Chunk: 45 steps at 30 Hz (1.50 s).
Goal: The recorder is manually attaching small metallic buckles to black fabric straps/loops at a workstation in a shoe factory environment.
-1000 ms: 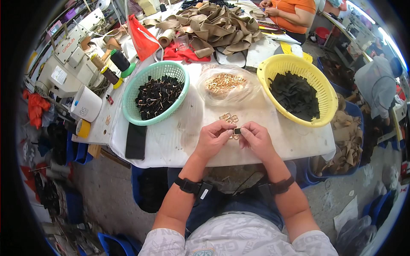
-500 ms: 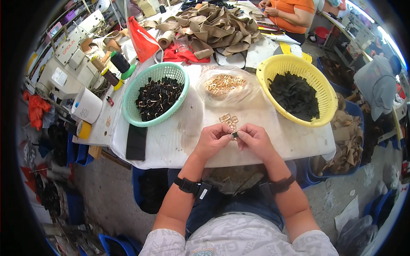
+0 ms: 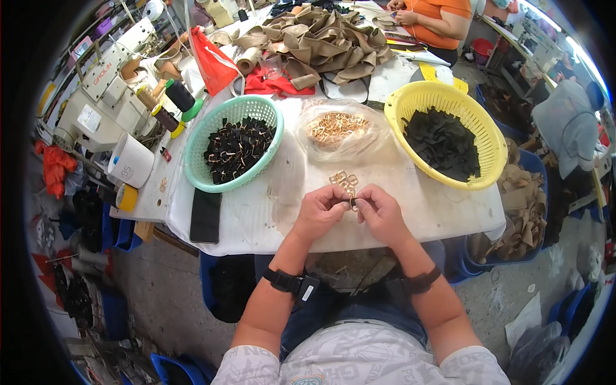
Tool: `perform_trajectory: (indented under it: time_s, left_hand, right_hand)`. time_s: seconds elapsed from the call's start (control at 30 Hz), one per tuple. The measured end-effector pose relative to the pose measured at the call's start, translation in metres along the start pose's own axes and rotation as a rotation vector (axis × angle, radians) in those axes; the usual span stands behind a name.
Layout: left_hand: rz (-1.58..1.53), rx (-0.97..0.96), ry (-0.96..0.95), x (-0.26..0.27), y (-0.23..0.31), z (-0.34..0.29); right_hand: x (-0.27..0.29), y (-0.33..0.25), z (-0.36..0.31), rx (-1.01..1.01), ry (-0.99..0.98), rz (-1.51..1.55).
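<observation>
Close together over the near part of the white table, my left hand (image 3: 321,212) and my right hand (image 3: 382,215) pinch a small black fabric strip (image 3: 351,201) between thumbs and fingertips. A gold ring shows at the strip, partly hidden by my fingers. Just beyond my fingertips lies a small pile of gold metal rings (image 3: 342,179). Farther off, a clear plastic bag (image 3: 314,151) holds many more. A mint green basket (image 3: 269,151) at left contains black strips fitted with gold rings (image 3: 237,144); the yellow basket (image 3: 401,96) at right contains plain black strips (image 3: 443,142).
A black phone (image 3: 205,217) lies below the green basket. Thread cones (image 3: 179,95) and a sewing machine (image 3: 96,109) stand at left. Brown fabric pieces (image 3: 321,42) are heaped at the back, near a person in orange (image 3: 439,25). Blue bins (image 3: 468,256) stand beside the table.
Both hands stay nearly in place, my fingers shifting slightly on the strip. The gold ring at the strip now shows below it, between my fingertips.
</observation>
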<state>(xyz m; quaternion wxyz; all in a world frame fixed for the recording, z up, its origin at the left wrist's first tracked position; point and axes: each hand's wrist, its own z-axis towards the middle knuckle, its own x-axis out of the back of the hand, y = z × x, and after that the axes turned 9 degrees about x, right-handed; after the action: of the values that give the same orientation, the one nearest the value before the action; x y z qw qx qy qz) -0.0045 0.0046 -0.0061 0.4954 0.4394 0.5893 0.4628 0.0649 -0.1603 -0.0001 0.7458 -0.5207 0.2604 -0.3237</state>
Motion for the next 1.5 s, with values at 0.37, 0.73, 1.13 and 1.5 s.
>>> perform_trajectory:
  time_s: [0.37, 0.73, 1.13, 1.5]
  left_hand:
    - [0.106, -0.016, 0.066, -0.007, -0.004, 0.001]
    - [0.164, -0.072, 0.100, -0.009, -0.001, 0.000]
    - [0.140, -0.045, -0.010, -0.009, 0.003, -0.002]
    - [0.071, 0.007, -0.028, -0.013, 0.005, 0.000]
  right_hand:
    - [-0.003, -0.003, 0.000, 0.329, 0.065, -0.532]
    - [-0.006, 0.006, -0.001, 0.113, 0.054, -0.070]
    - [0.000, 0.007, -0.002, 0.043, 0.013, -0.052]
    - [0.000, -0.002, -0.007, 0.115, 0.115, -0.179]
